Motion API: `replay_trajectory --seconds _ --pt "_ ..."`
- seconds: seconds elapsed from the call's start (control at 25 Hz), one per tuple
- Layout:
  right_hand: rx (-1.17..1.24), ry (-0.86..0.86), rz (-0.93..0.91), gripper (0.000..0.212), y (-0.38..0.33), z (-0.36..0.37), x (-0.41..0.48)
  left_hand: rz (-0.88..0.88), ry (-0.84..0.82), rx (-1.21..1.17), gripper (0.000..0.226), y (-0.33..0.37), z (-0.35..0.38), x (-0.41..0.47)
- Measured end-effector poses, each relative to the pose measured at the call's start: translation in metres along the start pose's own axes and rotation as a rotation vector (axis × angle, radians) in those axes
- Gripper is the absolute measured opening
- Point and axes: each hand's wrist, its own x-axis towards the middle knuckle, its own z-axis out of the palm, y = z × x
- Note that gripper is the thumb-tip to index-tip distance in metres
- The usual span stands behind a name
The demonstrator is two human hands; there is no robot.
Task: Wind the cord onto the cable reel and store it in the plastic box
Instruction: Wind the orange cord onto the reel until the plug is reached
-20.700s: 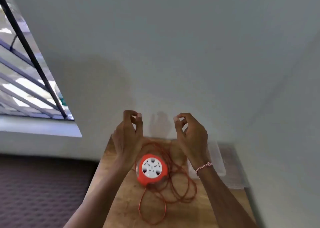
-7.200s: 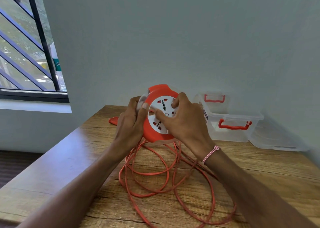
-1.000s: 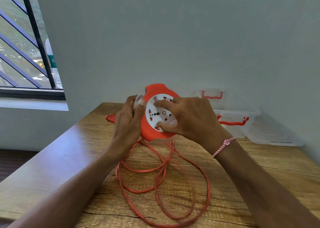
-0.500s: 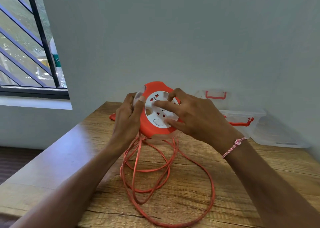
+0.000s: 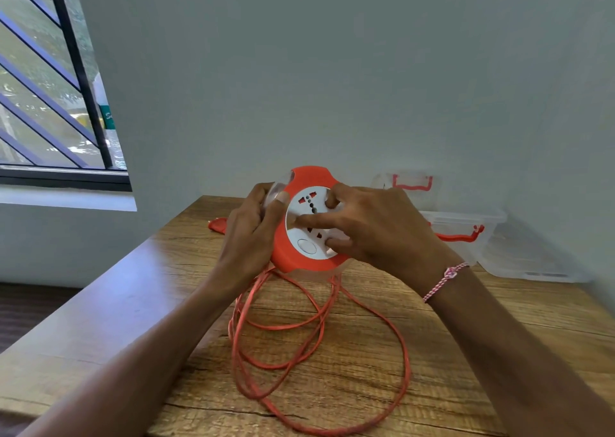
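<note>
An orange cable reel (image 5: 301,257) with a white socket face is held upright above the wooden table (image 5: 116,310). My left hand (image 5: 251,233) grips its left rim and clear back. My right hand (image 5: 372,230) lies over the white face, fingers spread on it. The orange cord (image 5: 319,347) hangs from under the reel and lies in loose loops on the table. The clear plastic box (image 5: 466,227) with red clips stands at the back right, partly hidden behind my right hand.
A clear lid (image 5: 529,263) lies flat right of the box, against the wall. A small orange piece (image 5: 218,225) lies on the table behind my left hand. A barred window (image 5: 50,104) is at the left. The table's left edge drops to the floor.
The white face has turned under my right fingers and the cord loops on the table have shifted and grown fewer. Both hands stay on the reel.
</note>
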Motion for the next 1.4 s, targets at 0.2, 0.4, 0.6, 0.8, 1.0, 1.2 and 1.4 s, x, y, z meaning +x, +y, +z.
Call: replay_trajectory --seconds 0.2,0.4,0.6,0.8,1.0,1.2,1.4 --pt "0.129 0.154 0.201 0.062 -0.008 0.006 0.0 0.033 0.011 0.032 0.024 0.003 0.002 -0.001" --pt "0.477 0.235 0.618 0.062 -0.023 0.017 0.009 0.054 -0.001 -0.018 0.021 0.004 0.004 -0.003" --pt "0.535 0.271 0.724 0.054 -0.026 0.02 0.011 0.034 0.017 -0.054 0.023 0.007 0.005 -0.004" --pt "0.222 0.094 0.218 0.052 -0.001 0.005 0.001 -0.001 0.044 -0.061 0.032 0.005 -0.001 -0.001" --pt "0.081 -0.053 0.075 0.065 0.003 -0.001 -0.001 0.001 0.026 -0.054 0.036 0.005 0.0 -0.003" --pt "0.024 -0.013 0.04 0.054 0.001 -0.002 0.001 -0.023 -0.017 -0.146 0.014 0.006 -0.003 -0.001" --pt "0.007 0.061 0.01 0.06 -0.006 0.001 0.0 -0.017 -0.04 -0.113 0.036 0.003 -0.007 0.004"
